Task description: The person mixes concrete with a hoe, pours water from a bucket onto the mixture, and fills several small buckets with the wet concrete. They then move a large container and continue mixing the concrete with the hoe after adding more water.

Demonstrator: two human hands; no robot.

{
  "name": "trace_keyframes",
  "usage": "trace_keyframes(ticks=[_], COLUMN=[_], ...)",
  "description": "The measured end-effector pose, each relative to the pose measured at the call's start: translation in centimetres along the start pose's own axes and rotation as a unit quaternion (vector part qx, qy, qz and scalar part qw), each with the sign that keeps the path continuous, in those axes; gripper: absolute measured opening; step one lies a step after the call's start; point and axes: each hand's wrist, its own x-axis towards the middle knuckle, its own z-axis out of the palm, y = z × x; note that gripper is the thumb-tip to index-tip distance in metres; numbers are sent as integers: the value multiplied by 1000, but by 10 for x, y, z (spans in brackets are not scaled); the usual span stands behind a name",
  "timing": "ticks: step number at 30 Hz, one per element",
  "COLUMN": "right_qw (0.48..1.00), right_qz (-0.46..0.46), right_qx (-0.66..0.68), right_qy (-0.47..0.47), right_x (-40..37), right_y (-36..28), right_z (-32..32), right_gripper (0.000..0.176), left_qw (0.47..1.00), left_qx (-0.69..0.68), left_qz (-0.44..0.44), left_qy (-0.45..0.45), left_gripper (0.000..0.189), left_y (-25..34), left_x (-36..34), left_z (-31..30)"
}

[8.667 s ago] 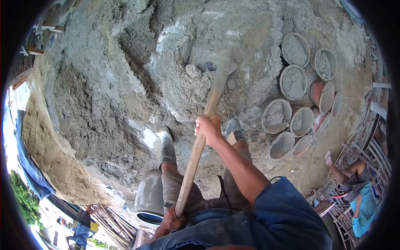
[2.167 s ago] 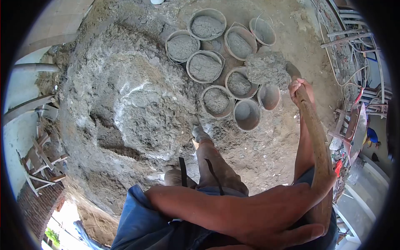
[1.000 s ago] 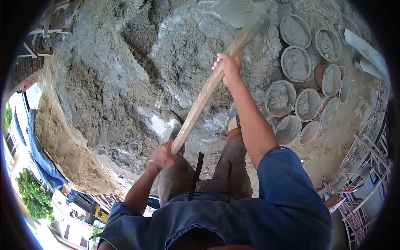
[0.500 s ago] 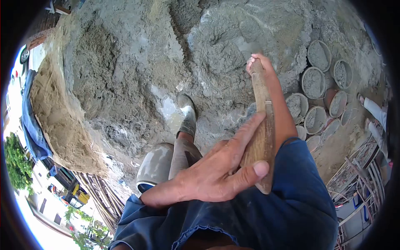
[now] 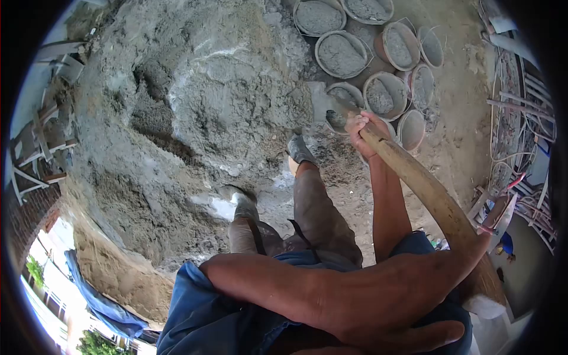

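My right hand (image 5: 364, 131) is wrapped round the front part of a long, curved wooden handle (image 5: 423, 183). The handle's front end leads to a flat grey blade (image 5: 320, 102), which overlaps the rim of a bucket (image 5: 345, 94) of grey mix. My left hand (image 5: 408, 293) crosses in front of my body and holds the rear of the handle, its thumb standing apart. Wet grey mortar (image 5: 231, 106) lies in a broad heap beyond my feet.
Several buckets (image 5: 341, 54) of grey mix cluster at the upper right. My boots (image 5: 300, 149) stand at the heap's near edge. Poles and rods (image 5: 523, 100) lie at the far right. Sand (image 5: 112, 254) and a blue sheet (image 5: 103, 302) are at lower left.
The view has turned right, so the buckets appear nearer the middle. The blade has moved from the mortar to the buckets, and the handle's rear has swung right with my left hand.
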Motion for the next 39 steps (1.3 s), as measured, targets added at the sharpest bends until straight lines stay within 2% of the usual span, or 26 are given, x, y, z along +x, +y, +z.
trace_keyframes(ticks=[4, 6, 7, 8, 9, 10, 11, 13, 14, 15, 16, 17, 19, 20, 22, 25, 28, 30, 31, 33, 35, 37, 39], right_qw=[989, 973, 961, 961, 938, 910, 911, 829, 818, 805, 791, 789, 783, 776, 762, 751, 771, 786, 794, 813, 839, 840, 841], right_qz=[-148, -223, -267, -267, -327, -385, -385, -513, -531, -548, -565, -563, -567, -580, -600, -613, -581, -549, -523, -473, -396, -337, -297], right_qx=[-19, -52, -72, -71, -112, -151, -149, -223, -216, -222, -225, -229, -235, -217, -202, -223, -249, -275, -301, -333, -369, -422, -449], right_qy=[-13, -17, -15, -20, -6, 11, 13, 15, 34, 53, 72, 88, 99, 120, 136, 104, 71, 67, 69, 66, 55, 48, 52], right_x=[-104, -149, -167, -181, -191, -196, -192, -174, -160, -139, -119, -96, -76, -67, -61, -70, -71, -60, -52, -21, 16, 63, 121], right_y=[-72, -95, -106, -118, -129, -140, -146, -152, -159, -161, -164, -180, -193, -191, -182, -147, -87, -32, -3, 45, 84, 117, 142], right_z=[25, 44, 51, 58, 63, 65, 63, 58, 50, 44, 35, 21, 15, 20, 21, 12, -12, -27, -33, -49, -63, -69, -72], right_gripper=[11, 11, 11, 11, 10, 10, 10, 8, 9, 9, 10, 10, 10, 8, 7, 8, 16, 20, 24, 28, 31, 31, 22], left_qw=[996, 986, 986, 983, 956, 946, 930, 849, 844, 829, 766, 734, 658, 659, 675, 696, 759, 772, 759, 775, 768, 766, 751], left_qx=[-52, -48, -44, -50, -55, -6, 41, 158, 251, 291, 340, 449, 569, 571, 596, 558, 529, 486, 456, 417, 391, 360, 295], left_qz=[6, 141, 139, 12, -116, -182, -248, -448, -442, -460, -534, -506, -493, -489, -428, -442, -346, -365, -418, -429, -436, -438, -466], left_qy=[-79, -72, -78, -174, -263, -267, -268, -232, -171, -129, -107, -65, -4, -3, 78, 96, 160, 185, 205, 203, 259, 303, 363], left_gripper=[83, 82, 82, 89, 97, 96, 96, 94, 89, 72, 53, 41, 37, 37, 31, 26, 22, 21, 23, 28, 32, 35, 40], left_y=[-9, -29, -25, -15, -7, -5, -6, -3, -31, -61, -83, -130, -200, -225, -255, -261, -269, -270, -276, -269, -245, -236, -241], left_x=[55, 69, 74, 74, 74, 68, 63, 70, 50, 38, 40, 23, 6, -2, -16, -46, -132, -199, -242, -310, -343, -371, -404], left_z=[24, 32, 23, 3, -18, -38, -58, -95, -114, -139, -158, -179, -210, -223, -234, -232, -208, -178, -163, -133, -98, -83, -79])
